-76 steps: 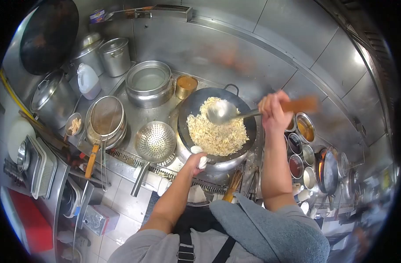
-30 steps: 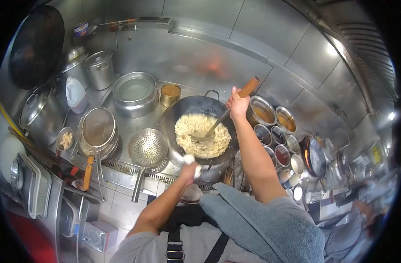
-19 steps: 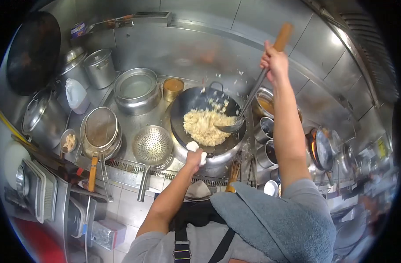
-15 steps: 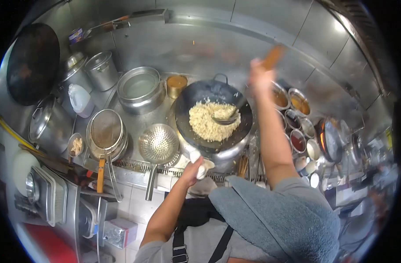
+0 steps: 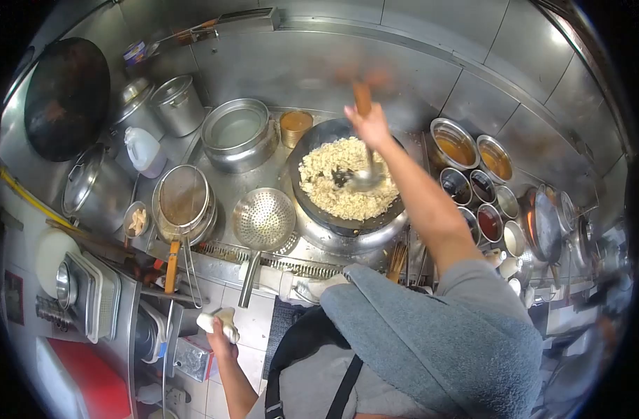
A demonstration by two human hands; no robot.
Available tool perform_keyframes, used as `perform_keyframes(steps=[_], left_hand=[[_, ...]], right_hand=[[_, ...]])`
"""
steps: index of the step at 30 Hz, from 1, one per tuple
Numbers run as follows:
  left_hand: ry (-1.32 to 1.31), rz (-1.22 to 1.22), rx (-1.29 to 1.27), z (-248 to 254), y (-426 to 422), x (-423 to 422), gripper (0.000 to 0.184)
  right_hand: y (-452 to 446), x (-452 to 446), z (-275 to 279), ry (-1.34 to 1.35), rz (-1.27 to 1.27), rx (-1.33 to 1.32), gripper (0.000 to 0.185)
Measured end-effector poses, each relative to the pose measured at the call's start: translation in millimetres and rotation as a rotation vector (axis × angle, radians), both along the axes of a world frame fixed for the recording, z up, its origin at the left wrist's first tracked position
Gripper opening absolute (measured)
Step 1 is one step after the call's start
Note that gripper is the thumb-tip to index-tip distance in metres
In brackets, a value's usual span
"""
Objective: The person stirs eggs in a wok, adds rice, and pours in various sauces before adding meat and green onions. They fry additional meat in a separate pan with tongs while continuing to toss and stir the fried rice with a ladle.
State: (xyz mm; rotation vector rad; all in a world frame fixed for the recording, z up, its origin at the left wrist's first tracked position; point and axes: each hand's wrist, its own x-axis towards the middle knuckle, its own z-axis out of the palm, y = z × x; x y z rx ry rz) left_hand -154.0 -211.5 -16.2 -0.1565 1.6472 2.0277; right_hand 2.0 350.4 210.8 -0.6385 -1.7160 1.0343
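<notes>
My right hand (image 5: 369, 127) is closed around the wooden handle of a wok ladle (image 5: 362, 99), over the far side of a black wok (image 5: 312, 218). The ladle stands steeply, its metal bowl, slightly blurred, down in the fried rice (image 5: 347, 204). Pale grains with small bits spread across the wok, and a dark patch of bare metal shows beside the ladle's bowl. My left hand (image 5: 223, 345) is low and to the left, away from the stove, gripping a bunched white cloth (image 5: 219, 322).
Left of the wok are a perforated strainer (image 5: 264, 218), a large water pot (image 5: 240, 155), a tin of brown sauce (image 5: 295, 126) and a fine sieve (image 5: 182, 195) on a pot. Several sauce containers (image 5: 453, 143) stand at right. A grey towel (image 5: 431, 342) hangs over my shoulder.
My right hand has swung left over the wok, and the ladle is steeper. The rice has spread wider, opening a dark gap. My left hand has left the wok's near edge, carrying the cloth down-left.
</notes>
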Motion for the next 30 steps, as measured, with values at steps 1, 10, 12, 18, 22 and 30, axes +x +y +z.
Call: perform_keyframes(steps=[1,10,12,18,22,30], left_hand=[[0.046,0.018,-0.046,-0.1,-2.2,-3.9,0.029],[0.187,-0.257,-0.117,-6.8,6.4,-6.4,0.029],[0.248,-0.362,-0.135,19.6,10.4,3.5,0.031],[0.187,-0.367,-0.152,-4.8,8.6,-12.5,0.036],[0.282,-0.494,-0.188,15.3,12.6,-17.5,0.038],[0.295,-0.463,-0.231,0.8,23.0,-32.9,0.037]], right_hand=[[-2.2,-1.1,26.5,-0.289,-0.086,0.168,0.031],[-32.7,4.5,-2.5,-0.182,0.045,0.241,0.034],[-57.1,10.7,43.7,-0.244,-0.028,0.146,0.032],[-76.7,20.0,-13.4,0.303,0.131,-0.116,0.033],[-59.9,21.6,-2.1,0.043,0.045,-0.029,0.037],[-6.0,-8.4,-56.9,0.173,-0.241,0.066,0.032]])
